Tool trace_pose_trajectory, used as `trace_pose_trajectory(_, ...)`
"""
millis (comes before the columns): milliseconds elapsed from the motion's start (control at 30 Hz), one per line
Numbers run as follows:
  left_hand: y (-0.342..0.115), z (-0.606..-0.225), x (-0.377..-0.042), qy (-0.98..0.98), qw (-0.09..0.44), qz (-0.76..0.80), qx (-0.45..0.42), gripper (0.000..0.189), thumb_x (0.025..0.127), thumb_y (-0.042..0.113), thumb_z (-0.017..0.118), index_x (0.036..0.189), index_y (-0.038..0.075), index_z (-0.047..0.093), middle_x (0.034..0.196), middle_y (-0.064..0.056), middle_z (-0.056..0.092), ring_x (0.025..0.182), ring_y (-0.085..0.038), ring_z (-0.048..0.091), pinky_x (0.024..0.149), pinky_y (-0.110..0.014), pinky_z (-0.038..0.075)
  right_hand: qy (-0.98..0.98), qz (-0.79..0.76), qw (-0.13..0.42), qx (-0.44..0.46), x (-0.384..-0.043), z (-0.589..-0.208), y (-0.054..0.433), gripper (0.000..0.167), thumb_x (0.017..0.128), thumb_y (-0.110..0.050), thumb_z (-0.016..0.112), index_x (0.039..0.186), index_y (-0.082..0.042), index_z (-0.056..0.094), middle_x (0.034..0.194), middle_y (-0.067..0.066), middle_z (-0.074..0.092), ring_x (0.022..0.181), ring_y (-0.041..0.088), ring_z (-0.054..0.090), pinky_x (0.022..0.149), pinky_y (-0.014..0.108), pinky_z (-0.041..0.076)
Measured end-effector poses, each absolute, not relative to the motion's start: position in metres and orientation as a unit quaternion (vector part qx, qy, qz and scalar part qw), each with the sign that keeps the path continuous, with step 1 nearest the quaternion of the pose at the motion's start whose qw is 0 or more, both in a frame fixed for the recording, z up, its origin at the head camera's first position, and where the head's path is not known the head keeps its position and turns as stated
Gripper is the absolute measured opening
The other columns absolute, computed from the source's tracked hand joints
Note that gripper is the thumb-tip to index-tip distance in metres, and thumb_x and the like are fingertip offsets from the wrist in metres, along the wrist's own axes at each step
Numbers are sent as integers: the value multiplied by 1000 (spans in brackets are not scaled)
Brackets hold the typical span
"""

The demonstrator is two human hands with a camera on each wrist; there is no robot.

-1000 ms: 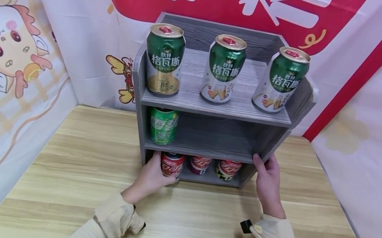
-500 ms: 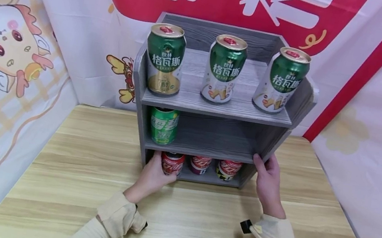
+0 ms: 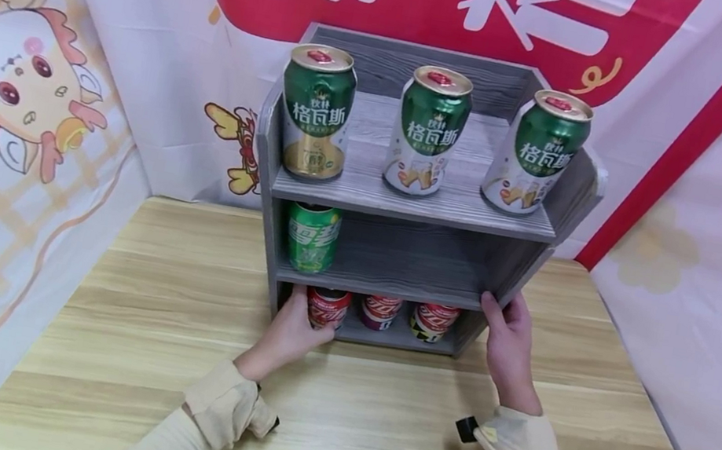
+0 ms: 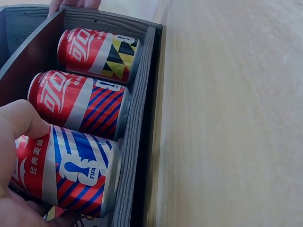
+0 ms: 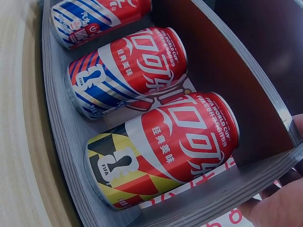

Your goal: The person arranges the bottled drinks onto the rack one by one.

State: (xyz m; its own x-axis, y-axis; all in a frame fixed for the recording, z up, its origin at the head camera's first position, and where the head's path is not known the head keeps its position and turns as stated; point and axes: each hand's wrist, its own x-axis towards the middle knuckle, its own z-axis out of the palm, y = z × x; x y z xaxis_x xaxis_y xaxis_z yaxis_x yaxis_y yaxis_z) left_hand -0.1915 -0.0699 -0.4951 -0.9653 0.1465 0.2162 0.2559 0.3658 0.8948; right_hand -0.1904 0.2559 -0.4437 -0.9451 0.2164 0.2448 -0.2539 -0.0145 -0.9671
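My left hand [image 3: 291,333] grips the leftmost red cola can [image 4: 78,170] on the bottom board of a grey wooden shelf [image 3: 407,294]. In the left wrist view, the thumb lies on the can's upper side and other fingers show beneath it. Beside it stand a middle cola can [image 5: 128,66] and a right one with a yellow-and-black pattern [image 5: 161,149], both inside the shelf. My right hand [image 3: 510,353] holds the shelf's right side panel, thumb at the front edge and fingers around the outside. A green soda can [image 3: 312,241] occupies the left end of the middle board.
Three green-topped kvass cans stand on the top board: left [image 3: 315,112], middle [image 3: 428,131] and right [image 3: 538,153]. The shelf rests on a wood-grain table [image 3: 182,267]. Printed cloths [image 3: 214,73] hang close behind and at both sides.
The left cola can has slid slightly back into the shelf, with my left hand still around it. My right hand keeps its hold. The head view has shifted slightly.
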Motion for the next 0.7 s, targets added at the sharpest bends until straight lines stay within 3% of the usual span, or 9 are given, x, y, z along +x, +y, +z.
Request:
trace_pose_trajectory(267,-68,-496,-191,-841,59,-526,-113,85,84,16,85,146,-4,32,129,-26,57,119,-39,59,103,-51,49,-685,711,162,12,-190,-444,257,42,105,-14,55,146,-2,49,131,3,59,120,10,55,102,19,44)
trace_pose_trajectory(700,-65,-497,-189,-841,95,-523,-96,84,84,15,85,148,-3,35,131,-28,57,121,-41,58,103,-53,48,-683,712,163,16,-191,-445,257,42,105,-14,56,145,-3,50,129,2,60,119,10,55,101,19,44)
